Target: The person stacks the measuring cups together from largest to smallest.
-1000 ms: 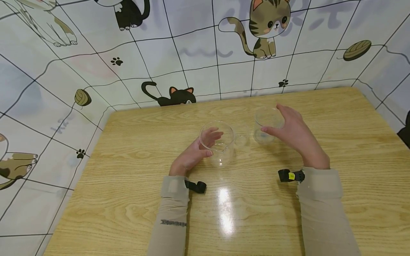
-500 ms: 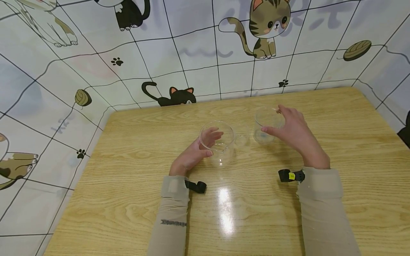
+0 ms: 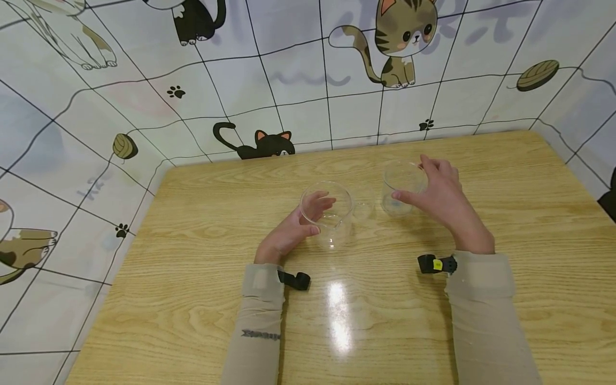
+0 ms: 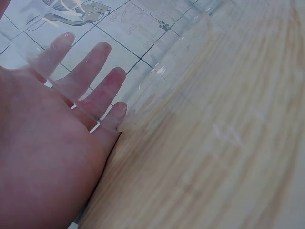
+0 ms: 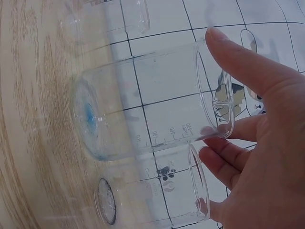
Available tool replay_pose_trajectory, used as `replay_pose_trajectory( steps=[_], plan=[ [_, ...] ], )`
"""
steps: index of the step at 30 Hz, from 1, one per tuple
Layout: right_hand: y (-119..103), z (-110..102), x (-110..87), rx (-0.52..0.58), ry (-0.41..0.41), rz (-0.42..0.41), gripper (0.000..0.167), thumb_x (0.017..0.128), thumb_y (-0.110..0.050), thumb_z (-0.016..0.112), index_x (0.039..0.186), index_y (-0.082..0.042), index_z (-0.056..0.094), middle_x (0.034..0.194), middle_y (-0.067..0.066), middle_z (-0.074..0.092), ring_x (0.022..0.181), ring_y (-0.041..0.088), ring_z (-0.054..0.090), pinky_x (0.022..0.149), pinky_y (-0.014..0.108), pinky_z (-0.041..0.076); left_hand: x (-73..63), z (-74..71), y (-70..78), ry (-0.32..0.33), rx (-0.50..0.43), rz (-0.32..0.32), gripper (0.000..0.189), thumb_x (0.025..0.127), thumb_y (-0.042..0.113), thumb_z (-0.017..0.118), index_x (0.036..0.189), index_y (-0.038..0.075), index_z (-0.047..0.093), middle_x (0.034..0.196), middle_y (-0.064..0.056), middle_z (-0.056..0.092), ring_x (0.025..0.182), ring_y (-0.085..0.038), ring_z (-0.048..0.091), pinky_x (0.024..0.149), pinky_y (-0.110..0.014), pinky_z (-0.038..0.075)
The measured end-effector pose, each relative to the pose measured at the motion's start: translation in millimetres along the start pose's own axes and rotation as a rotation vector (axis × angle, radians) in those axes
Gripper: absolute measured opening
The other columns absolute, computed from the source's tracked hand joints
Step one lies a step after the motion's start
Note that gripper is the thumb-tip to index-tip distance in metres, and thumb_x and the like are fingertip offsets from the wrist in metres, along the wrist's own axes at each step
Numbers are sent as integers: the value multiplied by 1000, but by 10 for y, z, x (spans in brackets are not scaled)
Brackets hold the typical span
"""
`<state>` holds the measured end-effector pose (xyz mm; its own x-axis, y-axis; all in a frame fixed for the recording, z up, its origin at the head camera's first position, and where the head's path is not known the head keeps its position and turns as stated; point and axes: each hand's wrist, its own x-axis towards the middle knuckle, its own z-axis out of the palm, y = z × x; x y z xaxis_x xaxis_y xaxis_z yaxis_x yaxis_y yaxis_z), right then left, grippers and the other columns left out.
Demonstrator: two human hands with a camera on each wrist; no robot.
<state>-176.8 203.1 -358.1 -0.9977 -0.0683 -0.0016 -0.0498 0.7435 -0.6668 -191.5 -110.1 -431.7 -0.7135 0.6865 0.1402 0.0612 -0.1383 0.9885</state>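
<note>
Clear, blue-spotted beaker, seemingly clamped in right grip; left grip apart.

A cat-print wall rises beyond a wood-grain table. From the head view's centre, a tabby sits at 1 o'clock, a black-and-white cat at 11, a yarn ball at 2, one paw print at 10 and another at 9.
</note>
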Motion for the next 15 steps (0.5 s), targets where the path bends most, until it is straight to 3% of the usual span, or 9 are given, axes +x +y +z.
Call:
replay_pose_trajectory(
  steps=[6, 15],
  plan=[
    [5, 16, -2, -18, 6, -16, 103, 71, -58, 62, 142, -3, 12, 133, 26, 17, 118, 42, 14, 87, 56, 24, -14, 14, 36, 4, -15, -8, 85, 74, 33, 70, 140, 14, 21, 143, -12, 25, 132, -25, 19, 106, -43, 10],
    [12, 36, 9, -37, 19, -14, 102, 71, -58, 62, 142, -1, 15, 130, 26, 20, 114, 41, 16, 86, 53, 23, -20, 89, 180, -9, -7, 17, 89, 73, 33, 70, 139, 4, 17, 142, -22, 21, 132, -34, 16, 106, -47, 5]
  ],
)
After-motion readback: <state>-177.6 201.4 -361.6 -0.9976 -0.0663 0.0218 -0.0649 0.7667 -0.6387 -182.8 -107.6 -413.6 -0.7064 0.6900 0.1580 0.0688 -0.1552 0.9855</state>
